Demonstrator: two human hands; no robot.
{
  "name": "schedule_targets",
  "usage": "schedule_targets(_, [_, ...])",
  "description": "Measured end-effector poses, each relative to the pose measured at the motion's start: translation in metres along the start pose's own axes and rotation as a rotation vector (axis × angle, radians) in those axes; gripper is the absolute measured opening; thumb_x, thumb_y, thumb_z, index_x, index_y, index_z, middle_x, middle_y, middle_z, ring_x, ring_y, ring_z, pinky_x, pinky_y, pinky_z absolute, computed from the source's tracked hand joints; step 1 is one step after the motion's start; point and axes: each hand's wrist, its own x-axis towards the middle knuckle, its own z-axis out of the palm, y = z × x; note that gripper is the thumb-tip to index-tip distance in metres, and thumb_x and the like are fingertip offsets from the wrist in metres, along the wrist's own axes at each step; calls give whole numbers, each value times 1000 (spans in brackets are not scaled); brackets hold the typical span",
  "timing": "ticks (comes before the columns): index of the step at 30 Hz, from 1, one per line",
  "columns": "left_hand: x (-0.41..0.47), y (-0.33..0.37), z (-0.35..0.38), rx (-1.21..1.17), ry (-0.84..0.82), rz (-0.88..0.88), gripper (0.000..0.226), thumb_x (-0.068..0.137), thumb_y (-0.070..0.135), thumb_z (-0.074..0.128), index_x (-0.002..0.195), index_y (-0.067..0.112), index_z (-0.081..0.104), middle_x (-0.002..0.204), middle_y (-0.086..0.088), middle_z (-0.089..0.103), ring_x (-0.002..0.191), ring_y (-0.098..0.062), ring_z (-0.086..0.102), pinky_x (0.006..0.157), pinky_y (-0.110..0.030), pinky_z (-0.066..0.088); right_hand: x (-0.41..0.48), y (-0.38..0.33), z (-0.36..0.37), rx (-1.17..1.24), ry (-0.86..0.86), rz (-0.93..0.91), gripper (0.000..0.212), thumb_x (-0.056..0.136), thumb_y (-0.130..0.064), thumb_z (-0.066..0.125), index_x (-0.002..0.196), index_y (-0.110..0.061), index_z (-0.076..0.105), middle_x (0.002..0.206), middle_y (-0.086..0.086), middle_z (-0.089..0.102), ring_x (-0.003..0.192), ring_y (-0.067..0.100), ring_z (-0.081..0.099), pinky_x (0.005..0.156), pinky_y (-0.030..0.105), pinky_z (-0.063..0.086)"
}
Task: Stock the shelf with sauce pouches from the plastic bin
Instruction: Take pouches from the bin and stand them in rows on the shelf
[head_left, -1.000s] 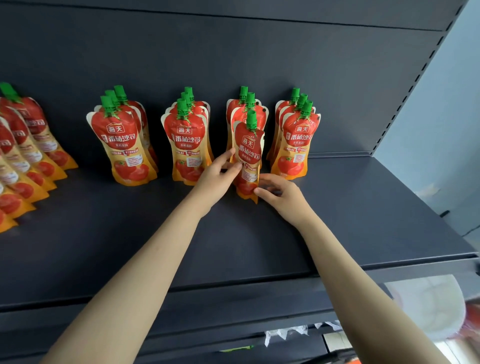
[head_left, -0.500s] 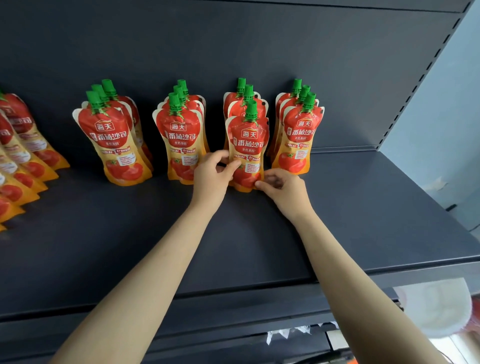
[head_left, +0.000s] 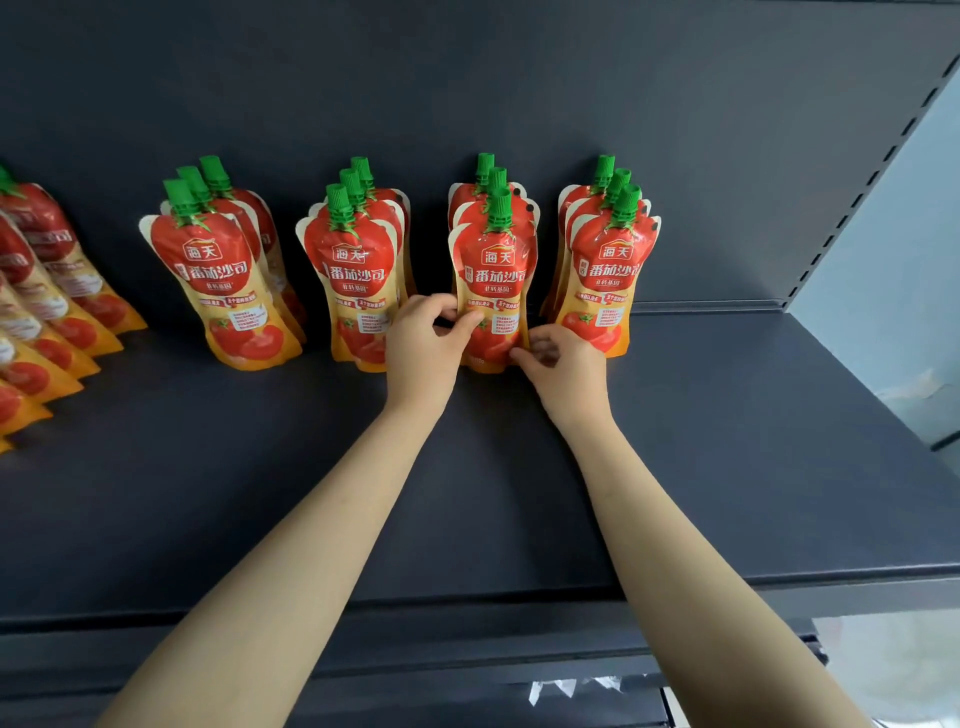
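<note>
**On the shelf, third stack from the left: front pouch in both my hands**

Far to the left of the front pouch (head_left: 493, 280) that I hold, a slanted row of pouches (head_left: 47, 322) runs out of view. Nearer on that side stand two stacks of three. The first stack (head_left: 223, 291) leans a little, and the second stack (head_left: 353, 280) is just beside my left hand (head_left: 423, 348). That hand pinches the front pouch's left edge at mid-height, thumb in front and fingers curled.

The pouch stands upright on the shelf (head_left: 727, 441) with its cap up and its label towards me, close against the two pouches behind it. At its lower right corner my right hand (head_left: 566, 364) has its fingers curled in and the thumb tip on the edge, which looks like a light pinch. Just right of that hand is the fourth stack (head_left: 605, 270), near my knuckles. The plastic bin is out of view.

The pouch looks soft and narrow-footed. If one hand lets go before the base sits flat, I expect it to tip forward or sideways. Pulling back carelessly, my left hand could brush the second stack and my right knuckles the fourth, and either front pouch might topple. Pressing too hard could skew the two behind.
</note>
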Motion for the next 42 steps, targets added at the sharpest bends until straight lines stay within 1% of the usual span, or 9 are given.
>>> schedule_targets(6, [3, 6, 1, 101, -9, 12, 22, 88, 31, 69, 96, 11, 69, 95, -1, 65, 84, -8, 55, 65, -6, 36, 5, -5, 4, -95, 43, 59, 22, 89, -30, 68, 100, -11, 69, 95, 3, 70, 83, 13, 61, 68, 21, 43])
schedule_targets(12, [5, 10, -6, 181, -102, 26, 25, 88, 33, 68, 98, 10, 64, 97, -4, 63, 79, -15, 59, 62, -15, 40, -1, -11, -1, -120, 4, 80, 21, 90, -28, 67, 102, -11, 68, 99, 4, 70, 88, 17, 63, 72, 23, 43])
schedule_targets(15, [0, 15, -16, 162, -178, -25, 34, 87, 31, 69, 115, 13, 60, 106, -3, 63, 82, -15, 61, 70, -27, 51, -15, -16, -12, -106, 18, 91, 28, 88, -29, 69, 109, -11, 68, 103, 4, 71, 95, 18, 65, 78, 25, 48])
schedule_targets(19, [-18, 25, -40, 108, -250, -71, 47, 91, 28, 65, 134, 16, 49, 121, -2, 59, 92, -15, 62, 78, -30, 51, -51, -25, -41, -177, 139, 175, 36, 88, -37, 66, 119, -19, 63, 107, -1, 71, 97, 20, 66, 80, 35, 54])
schedule_targets(24, [-60, 40, -66, 130, -279, 244, 39, 91, 22, 62, 129, 15, 55, 123, -6, 58, 113, -25, 54, 91, -34, 47, -130, -32, -87, -405, 347, 179, 43, 90, -30, 63, 131, -19, 56, 129, 2, 62, 119, 29, 54, 95, 39, 45])
schedule_targets(27, [-91, 51, -70, 135, -354, 425, 39, 91, 24, 61, 128, 13, 56, 125, -7, 57, 113, -30, 52, 95, -45, 45, -198, -33, -117, -516, 504, 207, 46, 87, -25, 67, 131, -15, 57, 130, 5, 62, 121, 31, 52, 102, 36, 37])
schedule_targets(30, [-134, 64, -60, 59, -453, 601, 39, 89, 20, 63, 126, 9, 58, 122, -9, 59, 111, -33, 53, 95, -43, 44, -274, -34, -140, -587, 584, 323, 46, 87, -26, 66, 130, -15, 57, 131, 3, 61, 123, 27, 51, 104, 32, 34])
schedule_targets(35, [-220, 91, -30, -40, -660, 753, 38, 87, 17, 65, 123, 8, 60, 120, -10, 61, 109, -33, 54, 95, -42, 43, -399, -19, -161, -705, 635, 534, 44, 84, -26, 70, 126, -15, 60, 126, 7, 64, 118, 30, 56, 102, 42, 44])
schedule_targets(42, [-330, 96, 44, 31, -1022, 836, 40, 86, 20, 66, 124, 12, 59, 127, -7, 58, 118, -31, 51, 97, -44, 41, -518, 42, -166, -657, 608, 887, 41, 82, -22, 71, 121, -12, 64, 123, 8, 65, 117, 28, 56, 100, 37, 41])
